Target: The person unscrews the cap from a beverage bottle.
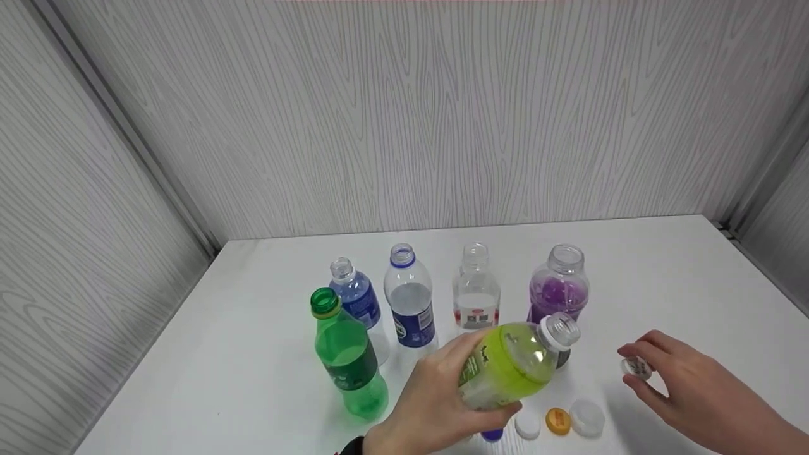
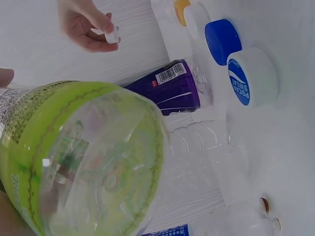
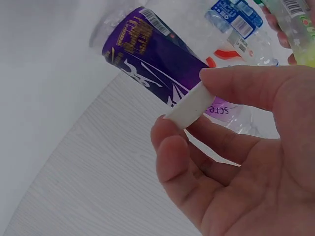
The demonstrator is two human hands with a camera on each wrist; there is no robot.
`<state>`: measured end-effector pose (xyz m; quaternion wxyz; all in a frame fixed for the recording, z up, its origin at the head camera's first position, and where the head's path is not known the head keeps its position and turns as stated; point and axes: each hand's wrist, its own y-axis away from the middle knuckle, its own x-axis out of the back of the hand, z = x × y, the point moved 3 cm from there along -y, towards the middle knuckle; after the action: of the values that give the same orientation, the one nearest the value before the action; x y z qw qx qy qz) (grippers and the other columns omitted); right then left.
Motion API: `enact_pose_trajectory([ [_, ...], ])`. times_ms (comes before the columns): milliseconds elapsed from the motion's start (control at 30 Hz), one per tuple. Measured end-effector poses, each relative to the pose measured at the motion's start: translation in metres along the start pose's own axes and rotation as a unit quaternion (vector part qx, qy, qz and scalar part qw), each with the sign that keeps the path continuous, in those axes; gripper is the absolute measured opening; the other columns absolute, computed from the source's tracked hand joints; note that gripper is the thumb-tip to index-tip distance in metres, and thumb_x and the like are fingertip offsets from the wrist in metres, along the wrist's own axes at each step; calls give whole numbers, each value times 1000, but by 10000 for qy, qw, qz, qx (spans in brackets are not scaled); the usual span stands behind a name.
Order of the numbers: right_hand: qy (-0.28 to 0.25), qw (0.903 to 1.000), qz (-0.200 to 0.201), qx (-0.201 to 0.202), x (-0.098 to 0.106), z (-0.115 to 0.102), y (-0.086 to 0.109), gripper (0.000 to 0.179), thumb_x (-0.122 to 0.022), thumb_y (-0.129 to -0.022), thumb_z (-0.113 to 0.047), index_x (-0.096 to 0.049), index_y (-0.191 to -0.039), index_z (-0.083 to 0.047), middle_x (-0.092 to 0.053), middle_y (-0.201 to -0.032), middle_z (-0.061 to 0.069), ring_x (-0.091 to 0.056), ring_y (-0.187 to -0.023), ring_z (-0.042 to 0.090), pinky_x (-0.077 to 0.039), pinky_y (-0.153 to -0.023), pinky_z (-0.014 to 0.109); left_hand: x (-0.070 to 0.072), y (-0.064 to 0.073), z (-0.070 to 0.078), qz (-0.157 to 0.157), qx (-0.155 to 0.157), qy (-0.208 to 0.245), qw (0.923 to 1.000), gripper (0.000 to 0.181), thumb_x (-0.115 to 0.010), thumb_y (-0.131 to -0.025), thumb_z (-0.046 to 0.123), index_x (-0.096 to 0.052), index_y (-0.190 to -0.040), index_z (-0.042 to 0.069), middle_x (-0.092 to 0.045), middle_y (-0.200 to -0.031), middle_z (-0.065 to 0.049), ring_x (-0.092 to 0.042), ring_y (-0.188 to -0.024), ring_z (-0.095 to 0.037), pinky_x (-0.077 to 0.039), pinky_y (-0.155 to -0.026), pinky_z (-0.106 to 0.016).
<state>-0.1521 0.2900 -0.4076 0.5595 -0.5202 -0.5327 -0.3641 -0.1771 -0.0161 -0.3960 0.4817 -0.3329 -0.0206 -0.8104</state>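
Observation:
My left hand (image 1: 436, 388) grips a clear bottle with a yellow-green label (image 1: 515, 360), tilted so its uncapped neck points up and to the right. The base of this bottle (image 2: 106, 167) fills much of the left wrist view. Off to the right, my right hand (image 1: 692, 373) pinches a white bottle cap (image 1: 636, 368) between thumb and fingertips. The cap (image 3: 191, 108) shows edge-on in the right wrist view, apart from the bottle's mouth. Behind the held bottle stands an uncapped bottle with a purple label (image 1: 559, 291), partly hidden by it.
Uncapped bottles stand on the white table (image 1: 265, 328): a green one (image 1: 347, 354), two with blue labels (image 1: 360, 300) and a clear one (image 1: 477, 294). Near the front lie a blue cap (image 1: 492, 435), a white cap (image 1: 528, 424), an orange cap (image 1: 559, 421) and a translucent cap (image 1: 588, 418).

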Motion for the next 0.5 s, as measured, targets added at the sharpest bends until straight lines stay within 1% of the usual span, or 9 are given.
enact_pose_trajectory([
  [200,4,9990,-450,56,-14,7,-4,24,-87,-83,-15,-74,-103,-15,-65,-98,-7,-57,-74,4,-55,-61,23,1,0,1,-8,18,19,10000,79,-89,-83,36,-51,-151,26,-70,-135,5,-64,-115,-2,-55,-99,-20],
  [300,-88,9961,-878,-6,-22,10,-7,24,-87,-82,-15,-75,-103,-15,-67,-98,-6,-59,-76,5,-58,-64,26,1,0,1,20,-57,38,10000,78,-89,-83,36,-52,-150,25,-70,-135,5,-65,-114,-2,-55,-99,-20],
  [400,-154,9909,-1334,-102,-28,13,-11,24,-88,-82,-15,-75,-103,-13,-68,-97,-4,-61,-77,7,-61,-68,30,2,1,1,52,-144,15,9999,78,-89,-83,36,-52,-150,24,-70,-135,5,-65,-114,-2,-56,-98,-20],
  [467,-160,9883,-1516,-75,-32,14,-12,23,-88,-81,-15,-76,-101,-13,-67,-94,-4,-60,-76,7,-62,-69,31,2,1,1,64,-182,13,9998,77,-89,-83,35,-52,-150,24,-70,-135,5,-65,-114,-2,-56,-98,-20],
  [500,-149,9882,-1524,22,-33,14,-11,22,-89,-81,-14,-76,-99,-14,-66,-92,-5,-59,-75,6,-61,-69,30,2,1,1,82,-208,-8,9998,77,-89,-83,35,-52,-150,24,-70,-135,5,-65,-114,-3,-56,-98,-20],
])
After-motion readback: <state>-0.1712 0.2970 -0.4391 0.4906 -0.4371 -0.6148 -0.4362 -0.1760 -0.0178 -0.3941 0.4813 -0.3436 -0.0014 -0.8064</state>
